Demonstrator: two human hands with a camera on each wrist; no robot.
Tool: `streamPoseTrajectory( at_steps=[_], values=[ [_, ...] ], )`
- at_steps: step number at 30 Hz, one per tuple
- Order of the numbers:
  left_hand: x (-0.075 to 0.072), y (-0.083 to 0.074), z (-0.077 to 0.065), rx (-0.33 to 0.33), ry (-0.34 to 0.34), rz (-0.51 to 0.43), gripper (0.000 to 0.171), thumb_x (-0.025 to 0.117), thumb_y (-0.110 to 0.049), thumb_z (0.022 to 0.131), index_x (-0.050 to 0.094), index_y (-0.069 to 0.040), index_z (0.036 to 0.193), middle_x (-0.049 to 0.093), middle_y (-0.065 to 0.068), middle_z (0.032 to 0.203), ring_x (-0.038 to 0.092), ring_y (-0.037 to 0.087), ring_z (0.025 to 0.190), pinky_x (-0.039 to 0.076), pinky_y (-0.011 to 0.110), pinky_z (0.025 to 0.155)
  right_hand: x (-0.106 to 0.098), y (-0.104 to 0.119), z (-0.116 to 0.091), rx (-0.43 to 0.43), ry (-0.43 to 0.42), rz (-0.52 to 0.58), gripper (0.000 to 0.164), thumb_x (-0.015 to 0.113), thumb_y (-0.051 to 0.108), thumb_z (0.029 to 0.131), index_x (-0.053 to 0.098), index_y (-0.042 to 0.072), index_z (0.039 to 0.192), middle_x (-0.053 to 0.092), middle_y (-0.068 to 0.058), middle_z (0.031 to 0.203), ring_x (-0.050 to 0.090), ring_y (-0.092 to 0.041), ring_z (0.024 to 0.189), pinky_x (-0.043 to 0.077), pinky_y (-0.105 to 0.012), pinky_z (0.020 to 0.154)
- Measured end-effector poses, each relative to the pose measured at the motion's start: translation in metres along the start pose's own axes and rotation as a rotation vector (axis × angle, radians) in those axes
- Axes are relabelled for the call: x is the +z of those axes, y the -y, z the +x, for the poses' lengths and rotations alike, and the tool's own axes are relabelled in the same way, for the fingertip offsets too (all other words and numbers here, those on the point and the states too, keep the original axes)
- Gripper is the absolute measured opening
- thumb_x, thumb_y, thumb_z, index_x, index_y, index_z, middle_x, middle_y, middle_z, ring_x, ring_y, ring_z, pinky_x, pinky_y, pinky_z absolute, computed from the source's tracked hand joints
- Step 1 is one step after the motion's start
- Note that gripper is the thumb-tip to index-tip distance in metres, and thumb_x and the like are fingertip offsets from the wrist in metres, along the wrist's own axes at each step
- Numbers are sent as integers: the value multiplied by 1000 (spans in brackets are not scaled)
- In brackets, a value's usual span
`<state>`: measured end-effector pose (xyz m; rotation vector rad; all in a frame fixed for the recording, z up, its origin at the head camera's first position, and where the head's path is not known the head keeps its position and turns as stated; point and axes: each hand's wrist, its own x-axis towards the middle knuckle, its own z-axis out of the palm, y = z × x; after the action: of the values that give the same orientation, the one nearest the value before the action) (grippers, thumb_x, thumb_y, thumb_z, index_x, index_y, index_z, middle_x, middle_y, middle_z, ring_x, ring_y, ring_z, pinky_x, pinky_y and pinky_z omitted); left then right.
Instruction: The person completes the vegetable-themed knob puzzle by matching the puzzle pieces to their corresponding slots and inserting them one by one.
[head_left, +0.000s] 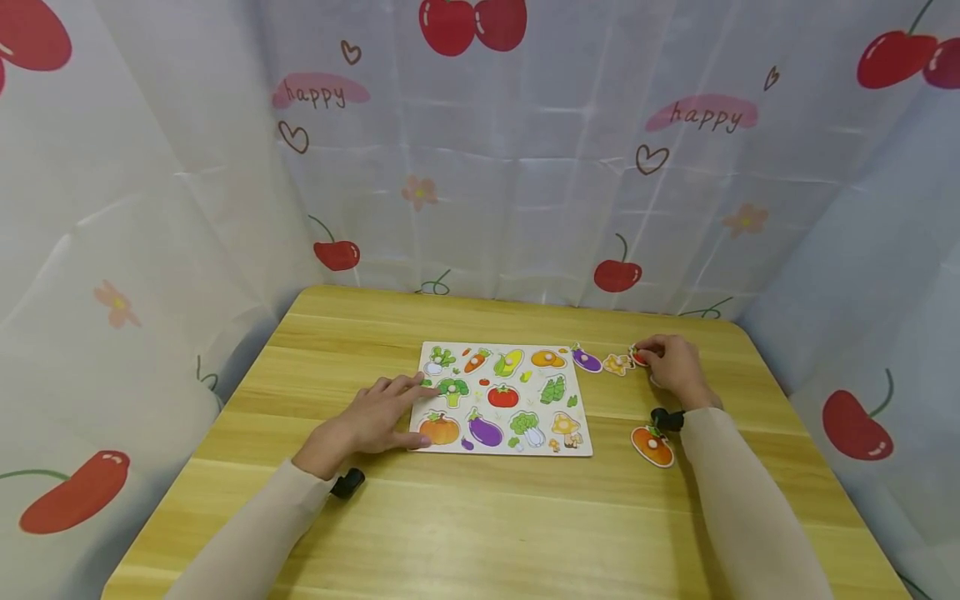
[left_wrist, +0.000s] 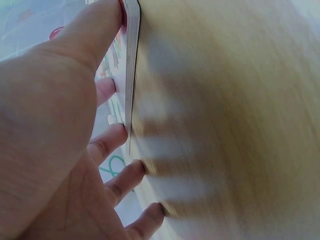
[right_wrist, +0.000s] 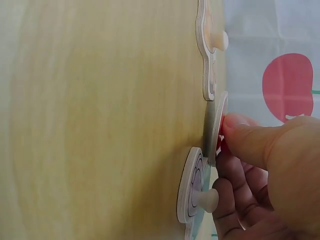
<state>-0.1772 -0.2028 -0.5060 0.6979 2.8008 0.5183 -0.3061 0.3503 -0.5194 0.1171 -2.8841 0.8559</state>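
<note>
A white vegetable puzzle board (head_left: 468, 397) lies on the table with printed vegetables on it. My left hand (head_left: 378, 412) rests at its left side, fingers spread, thumb by the near corner and fingertips on the board's edge and the wood. Off to the right, my right hand (head_left: 675, 367) pinches a red tomato puzzle piece (head_left: 637, 356). In the right wrist view the tomato piece (right_wrist: 218, 130) is tilted up from the table under the thumb. Close below it there is a rounded piece with a pale knob (right_wrist: 190, 192), mostly hidden by the hand in the head view.
A mushroom piece (head_left: 617, 364) and an eggplant piece (head_left: 587, 360) lie between the board and my right hand. Nearer, by the right wrist, lies an orange pumpkin-like piece (head_left: 651, 448). A printed curtain (head_left: 495, 192) surrounds the wooden table (head_left: 480, 525) at the back and sides.
</note>
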Motion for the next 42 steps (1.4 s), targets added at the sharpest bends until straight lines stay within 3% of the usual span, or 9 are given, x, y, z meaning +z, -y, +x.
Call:
streamPoseTrajectory(
  at_steps=[14,29,32,38,42],
  values=[
    [-1,-1,0,3,-7,6,84,83,-57,107,50,-24,177,36,18,191,49,51,157,46,79,120,-7,8,-7,31,-48,6,24,71,17,118,85,0,126,84,-25,119,72,-35,98,52,-33,80],
    [0,0,-4,9,-18,6,84,83,-57,107,49,-24,177,36,19,190,49,52,156,45,80,121,-7,26,-17,-38,-75,0,22,78,20,115,84,-1,115,81,-23,108,69,-32,91,51,-34,78],
    [0,-2,-4,6,-17,-4,84,83,-56,107,50,-23,177,36,19,190,49,52,157,44,80,121,-6,29,-19,-37,-62,-6,21,79,20,114,83,-1,114,76,-24,113,66,-36,97,53,-40,82],
    [0,-3,-4,10,-12,-7,84,83,-55,107,49,-23,177,35,20,190,49,53,157,43,82,122,-5,40,-27,-75,-71,-1,22,82,19,111,82,-4,113,69,-31,126,69,-51,120,59,-65,102],
    [0,-2,-3,11,-11,-4,84,82,-55,108,49,-23,177,35,20,190,49,53,157,43,82,123,-6,52,-32,-115,-79,-11,22,83,19,111,82,-3,113,73,-30,125,73,-52,121,60,-68,103]
  ],
)
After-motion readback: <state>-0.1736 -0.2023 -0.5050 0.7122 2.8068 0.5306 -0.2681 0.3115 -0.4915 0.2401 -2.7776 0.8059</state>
